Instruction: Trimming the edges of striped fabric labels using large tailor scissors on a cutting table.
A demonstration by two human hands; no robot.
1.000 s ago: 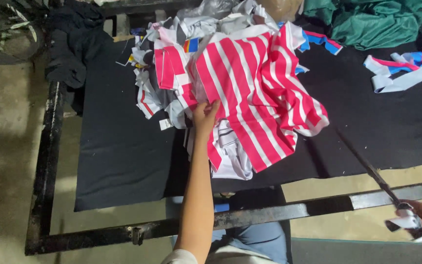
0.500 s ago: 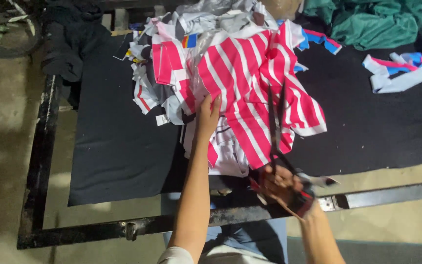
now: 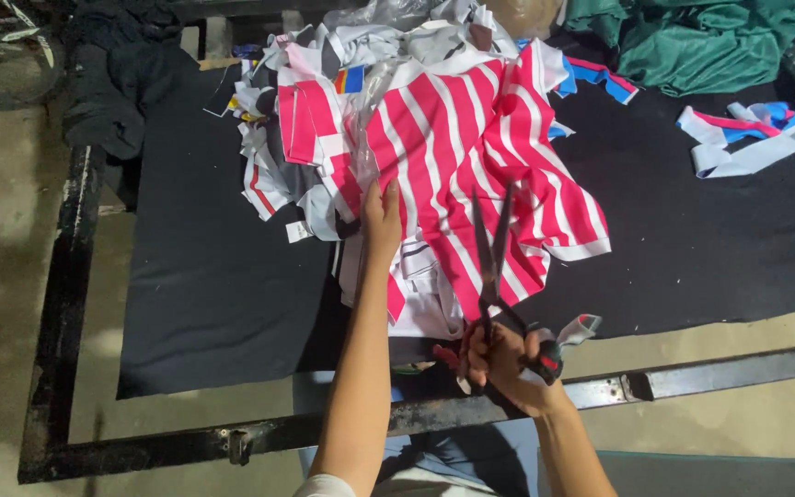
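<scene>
— Striped pink-and-white fabric (image 3: 480,166) lies on top of the scrap heap, centre of the frame, on the black cloth-covered table (image 3: 213,285). What's different from a second ago?

— My right hand (image 3: 506,364) was off at the lower right edge then, dragging the scissors (image 3: 489,253) along. Now it sits low in the middle, fingers wrapped through the handles, and the blades point up the frame, parted a little, their tips over the lower edge of the stripes.

— And your left hand (image 3: 382,216)?

— It hasn't moved: fingers flat and pressed down on the striped piece, left of the blades, pinning it rather than pinching.

— So what does that mean?

— As I judge it, the cloth is held and the tool is lined up; no cut shows yet.

— Anything else around?

— Green cloth (image 3: 701,41) at upper right, a blue, pink and white strip (image 3: 747,133) below it, dark garments (image 3: 108,83) at upper left, and the black metal frame (image 3: 692,377) along the near edge.
</scene>
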